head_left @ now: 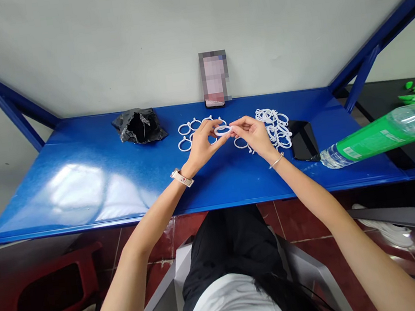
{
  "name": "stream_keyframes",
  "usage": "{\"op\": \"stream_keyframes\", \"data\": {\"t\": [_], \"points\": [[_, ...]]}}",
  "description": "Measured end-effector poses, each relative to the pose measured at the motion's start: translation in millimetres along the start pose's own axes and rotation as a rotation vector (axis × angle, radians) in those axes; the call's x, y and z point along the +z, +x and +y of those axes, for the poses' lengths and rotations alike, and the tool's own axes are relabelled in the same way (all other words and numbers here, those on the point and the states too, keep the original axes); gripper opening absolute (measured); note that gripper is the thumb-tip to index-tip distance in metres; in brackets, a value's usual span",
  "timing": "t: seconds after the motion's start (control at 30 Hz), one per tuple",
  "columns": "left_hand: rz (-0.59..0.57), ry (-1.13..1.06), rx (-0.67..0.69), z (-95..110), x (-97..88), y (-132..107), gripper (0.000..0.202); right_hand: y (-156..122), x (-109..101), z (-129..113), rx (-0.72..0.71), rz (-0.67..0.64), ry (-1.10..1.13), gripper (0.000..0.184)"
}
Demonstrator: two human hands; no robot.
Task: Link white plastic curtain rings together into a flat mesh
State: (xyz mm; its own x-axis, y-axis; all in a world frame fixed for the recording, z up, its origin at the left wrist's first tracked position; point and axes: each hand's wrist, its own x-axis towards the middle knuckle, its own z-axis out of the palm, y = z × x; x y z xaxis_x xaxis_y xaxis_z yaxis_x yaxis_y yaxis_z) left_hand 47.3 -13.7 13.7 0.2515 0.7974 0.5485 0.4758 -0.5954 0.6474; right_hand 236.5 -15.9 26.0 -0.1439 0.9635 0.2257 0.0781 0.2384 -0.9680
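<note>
Head view: left hand (201,146) and right hand (254,133) each pinch one white ring (222,130), fingertips clamped on its opposite ends. Spread rings (185,137) lie beyond the left fingers, and a ring pile (276,125) lies beside the right. Judged step: working a single ring, which calls for two firm pinches.

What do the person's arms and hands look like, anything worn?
No sleeves show; the left hand and right hand are gloveless. A watch with a pale pink strap sits on the left wrist, a thin silver bangle on the right.
</note>
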Motion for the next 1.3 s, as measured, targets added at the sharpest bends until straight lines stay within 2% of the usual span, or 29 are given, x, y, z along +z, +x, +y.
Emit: {"op": "stream_keyframes", "data": {"t": [0.17, 0.3, 0.47, 0.67, 0.83, 1.03, 1.2, 1.3], "points": [[-0.037, -0.151, 0.003, 3, -0.7, -1, 0.048, 2, -4, -4, 0.086, -0.003, 0.095, 0.046], [-0.052, -0.283, -0.051, 6, -0.3, -2, 0.052, 2, -3, -4, 0.111, -0.041, 0.175, 0.046], [-0.052, -0.418, -0.132, 8, -1.4, -1, 0.057, 3, -2, 0, 0.1, -0.037, 0.137, 0.048], [-0.032, -0.515, -0.202, 4, -0.7, 0, 0.06, 0, -1, 7, -0.048, -0.025, -0.067, 0.046], [-0.035, -0.578, -0.221, 3, 0.1, 1, 0.06, -5, -1, 8, -0.271, 0.021, -0.427, 0.033], [-0.099, -0.52, -0.176, 7, -5.1, 2, 0.06, -4, -3, 6, -0.356, 0.051, -0.579, 0.035], [-0.157, -0.289, -0.063, 7, -7.4, 1, 0.074, -5, -3, 4, -0.401, 0.047, -0.568, 0.036], [-0.135, -0.195, -0.016, 5, -6.3, 0, 0.068, -6, -3, 6, -0.444, 0.055, -0.591, 0.034]]}}
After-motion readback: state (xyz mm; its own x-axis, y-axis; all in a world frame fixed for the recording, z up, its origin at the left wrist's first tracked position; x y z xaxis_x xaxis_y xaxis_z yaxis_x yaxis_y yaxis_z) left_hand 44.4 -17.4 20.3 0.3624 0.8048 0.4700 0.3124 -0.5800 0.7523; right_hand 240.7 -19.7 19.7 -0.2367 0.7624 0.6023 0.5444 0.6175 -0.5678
